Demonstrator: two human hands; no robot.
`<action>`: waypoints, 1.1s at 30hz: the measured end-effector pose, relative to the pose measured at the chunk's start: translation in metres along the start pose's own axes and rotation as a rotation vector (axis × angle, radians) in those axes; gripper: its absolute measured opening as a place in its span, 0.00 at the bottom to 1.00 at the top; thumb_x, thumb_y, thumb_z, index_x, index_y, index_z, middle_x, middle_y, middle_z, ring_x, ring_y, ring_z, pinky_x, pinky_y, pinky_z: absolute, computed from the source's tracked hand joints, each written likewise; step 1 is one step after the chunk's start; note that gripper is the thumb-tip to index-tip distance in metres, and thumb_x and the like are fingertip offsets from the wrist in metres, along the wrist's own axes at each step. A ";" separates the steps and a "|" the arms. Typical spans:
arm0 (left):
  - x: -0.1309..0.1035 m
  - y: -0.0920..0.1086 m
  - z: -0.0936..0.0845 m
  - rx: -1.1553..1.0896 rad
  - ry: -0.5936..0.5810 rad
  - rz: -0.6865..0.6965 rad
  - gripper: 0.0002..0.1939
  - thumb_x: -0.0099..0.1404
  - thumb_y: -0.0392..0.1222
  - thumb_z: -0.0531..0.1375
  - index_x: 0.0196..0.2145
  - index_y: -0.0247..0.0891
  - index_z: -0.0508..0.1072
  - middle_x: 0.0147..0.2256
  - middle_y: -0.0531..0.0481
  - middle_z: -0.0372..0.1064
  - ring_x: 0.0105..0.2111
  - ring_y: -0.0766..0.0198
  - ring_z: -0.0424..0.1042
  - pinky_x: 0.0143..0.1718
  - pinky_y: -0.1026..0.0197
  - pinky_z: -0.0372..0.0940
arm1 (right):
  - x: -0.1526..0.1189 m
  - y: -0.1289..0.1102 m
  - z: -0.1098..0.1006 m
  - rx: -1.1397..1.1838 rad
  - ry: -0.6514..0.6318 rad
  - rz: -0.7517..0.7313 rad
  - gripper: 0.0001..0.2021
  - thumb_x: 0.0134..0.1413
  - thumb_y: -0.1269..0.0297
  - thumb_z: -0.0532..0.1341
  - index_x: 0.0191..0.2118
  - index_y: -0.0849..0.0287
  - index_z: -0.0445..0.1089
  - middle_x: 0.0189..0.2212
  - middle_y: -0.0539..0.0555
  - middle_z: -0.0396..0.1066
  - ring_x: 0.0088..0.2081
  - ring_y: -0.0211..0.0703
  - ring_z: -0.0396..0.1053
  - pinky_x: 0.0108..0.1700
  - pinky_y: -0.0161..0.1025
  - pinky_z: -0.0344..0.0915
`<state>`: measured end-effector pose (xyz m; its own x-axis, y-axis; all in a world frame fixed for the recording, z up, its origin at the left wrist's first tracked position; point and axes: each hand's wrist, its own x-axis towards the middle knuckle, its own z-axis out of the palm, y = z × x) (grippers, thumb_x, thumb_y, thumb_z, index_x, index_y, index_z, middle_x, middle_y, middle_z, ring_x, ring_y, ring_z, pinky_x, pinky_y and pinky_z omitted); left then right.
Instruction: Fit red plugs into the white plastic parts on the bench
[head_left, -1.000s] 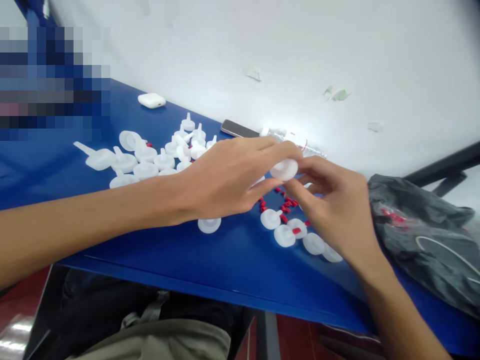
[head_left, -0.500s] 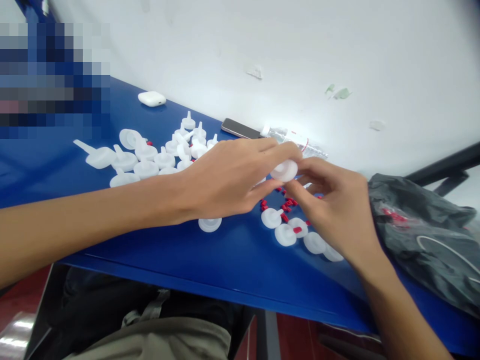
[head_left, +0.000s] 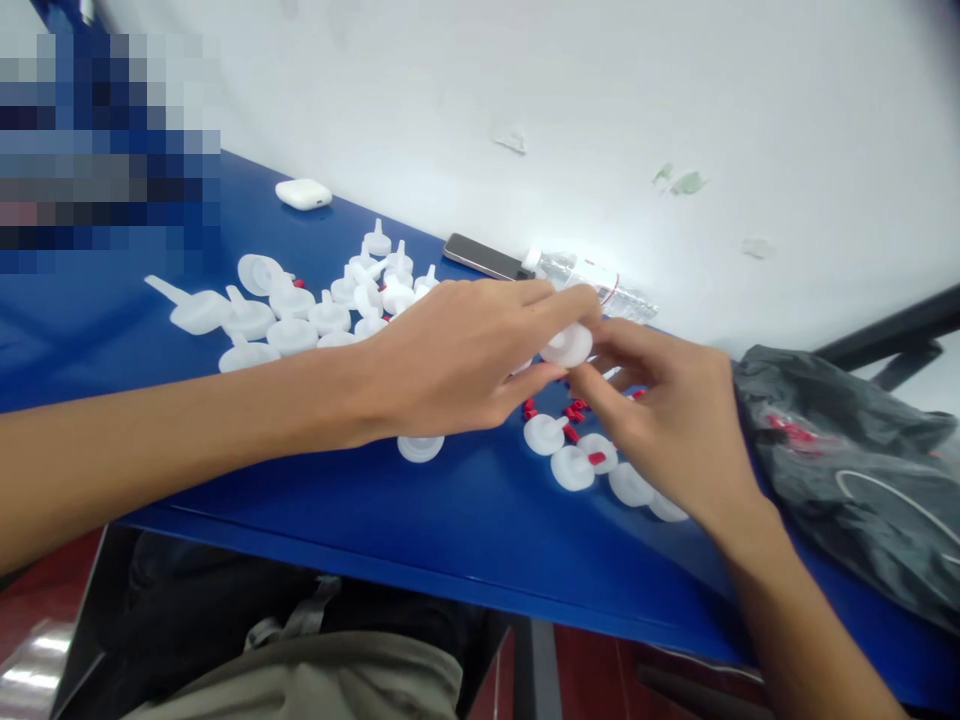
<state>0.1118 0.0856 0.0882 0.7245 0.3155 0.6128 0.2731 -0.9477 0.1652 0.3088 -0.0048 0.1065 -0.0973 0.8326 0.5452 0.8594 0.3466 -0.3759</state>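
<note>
My left hand (head_left: 465, 355) is closed around a white plastic nozzle cap (head_left: 568, 346), pinched between thumb and fingers with its hollow underside toward me. My right hand (head_left: 660, 410) meets it from the right, its thumb and fingertips drawn together at the cap's edge; what they grip is hidden. Below the hands lie several small red tip caps (head_left: 576, 411). Near my right wrist are more nozzle caps (head_left: 544, 435), one with a red tip (head_left: 597, 458) on its spout. A large group of white nozzle caps (head_left: 291, 338) spreads behind my left forearm, mostly spout up.
A white earbud case (head_left: 304, 194), a phone (head_left: 484, 257) and a clear bottle (head_left: 592, 278) lie along the wall. At right is a dark plastic bag (head_left: 847, 480) with red pieces. The blue table's front edge (head_left: 360, 570) runs before my lap. A blurred area covers the upper left.
Both hands stay almost in place around the nozzle cap. The cap has shifted very slightly left and down, and the right fingers have moved a little.
</note>
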 end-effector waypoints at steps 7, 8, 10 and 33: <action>-0.001 0.001 0.001 0.086 -0.026 0.017 0.17 0.77 0.44 0.57 0.61 0.43 0.69 0.45 0.50 0.81 0.35 0.58 0.80 0.29 0.57 0.61 | 0.000 0.002 0.000 -0.119 -0.051 -0.036 0.07 0.64 0.69 0.64 0.36 0.55 0.81 0.24 0.46 0.78 0.23 0.39 0.75 0.29 0.36 0.67; -0.001 0.002 0.001 0.101 -0.032 0.017 0.17 0.76 0.44 0.58 0.61 0.43 0.69 0.44 0.51 0.81 0.35 0.58 0.80 0.28 0.57 0.61 | 0.000 0.002 0.000 -0.135 -0.055 -0.047 0.07 0.64 0.69 0.64 0.36 0.55 0.80 0.24 0.46 0.78 0.23 0.40 0.75 0.29 0.37 0.67; -0.001 0.003 0.000 0.117 -0.049 0.011 0.18 0.75 0.43 0.59 0.61 0.43 0.69 0.45 0.51 0.81 0.36 0.57 0.80 0.28 0.57 0.61 | 0.000 0.002 -0.001 -0.165 -0.063 -0.076 0.07 0.64 0.70 0.64 0.36 0.54 0.79 0.24 0.46 0.78 0.23 0.41 0.75 0.29 0.38 0.66; 0.000 -0.002 0.002 -0.166 0.087 -0.149 0.13 0.73 0.40 0.62 0.54 0.44 0.71 0.44 0.52 0.82 0.33 0.61 0.81 0.31 0.58 0.65 | 0.002 -0.006 -0.005 0.245 0.129 0.155 0.05 0.63 0.64 0.72 0.44 0.50 0.82 0.37 0.50 0.86 0.37 0.47 0.84 0.34 0.41 0.80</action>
<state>0.1120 0.0871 0.0865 0.6248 0.4536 0.6355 0.2595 -0.8883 0.3789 0.3061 -0.0075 0.1128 0.1028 0.8275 0.5519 0.7111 0.3268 -0.6225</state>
